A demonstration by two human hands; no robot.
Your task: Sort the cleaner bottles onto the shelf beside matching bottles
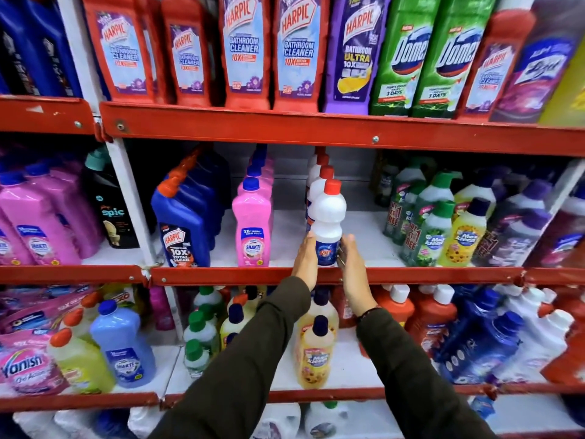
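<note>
White bottle [327,223]: middle shelf [316,275], front of matching red-capped row, upright at lip. Base clasped at 9 by left hand [306,260], at 3 by right hand [349,264]. To be squared label-forward, pushed toward 12 against row, then released.

The white bottle [327,217] looks like smooth, glossy plastic with a red plastic cap and a shiny printed label. The shelf [316,275] edge is red-painted metal, chipped in places. The sleeves [253,359] seem matt dark cloth, perhaps cotton.
</note>
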